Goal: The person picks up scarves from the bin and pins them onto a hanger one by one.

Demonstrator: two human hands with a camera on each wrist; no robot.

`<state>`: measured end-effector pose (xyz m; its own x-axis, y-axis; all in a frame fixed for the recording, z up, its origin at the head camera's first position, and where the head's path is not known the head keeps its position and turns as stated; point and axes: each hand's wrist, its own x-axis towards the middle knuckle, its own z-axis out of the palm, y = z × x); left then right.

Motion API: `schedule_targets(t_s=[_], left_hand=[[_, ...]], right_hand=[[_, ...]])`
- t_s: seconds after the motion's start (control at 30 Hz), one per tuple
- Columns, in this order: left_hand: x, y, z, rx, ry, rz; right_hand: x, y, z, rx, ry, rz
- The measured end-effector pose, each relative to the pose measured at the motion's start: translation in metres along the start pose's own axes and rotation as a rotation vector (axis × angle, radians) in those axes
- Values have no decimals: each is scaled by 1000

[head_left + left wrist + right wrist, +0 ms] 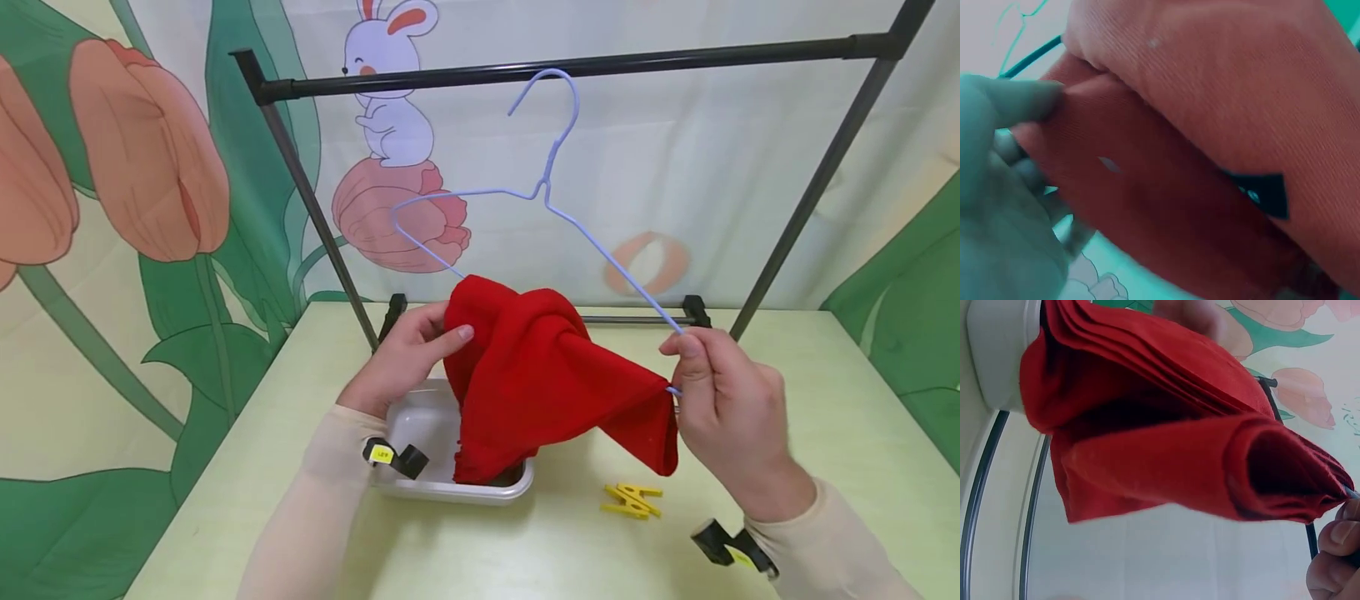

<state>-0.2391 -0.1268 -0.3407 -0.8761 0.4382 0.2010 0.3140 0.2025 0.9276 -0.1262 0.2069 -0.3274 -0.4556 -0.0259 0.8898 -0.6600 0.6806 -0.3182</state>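
A light-blue wire hanger [551, 158] is held up in front of the rack, its hook close to the top bar in the head view. My right hand [731, 408] grips the hanger's right corner. Draped over its lower wire is a folded red cloth [525, 375], whose right end reaches that hand. My left hand [408, 350] pinches the cloth's left side, thumb [1029, 100] on top and fingers behind. A black tag [1266, 194] shows between the folds in the left wrist view. From the right wrist side, the cloth's layers [1166, 462] hang rolled and open-ended.
Below the cloth stands a white plastic basin [480, 493], partly covered by it. Yellow clothespins [632, 502] lie on the pale table [570, 558] to the right. A black rack [450, 79] stands behind, before a printed curtain [480, 225].
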Motion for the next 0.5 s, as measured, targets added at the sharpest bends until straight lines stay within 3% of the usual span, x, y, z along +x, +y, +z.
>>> schedule_targets(t_s=[0.1,0.33,0.5], left_hand=[[1,11,-1,-109,33,41],[12,44,-1,-162,130,139],[19,62,-3,-296,218,215]], right_hand=[[-1,1,-3,-4,-16,-7],[-5,2,-8,-8,-39,13],[-7,4,-10,-12,-37,-10]])
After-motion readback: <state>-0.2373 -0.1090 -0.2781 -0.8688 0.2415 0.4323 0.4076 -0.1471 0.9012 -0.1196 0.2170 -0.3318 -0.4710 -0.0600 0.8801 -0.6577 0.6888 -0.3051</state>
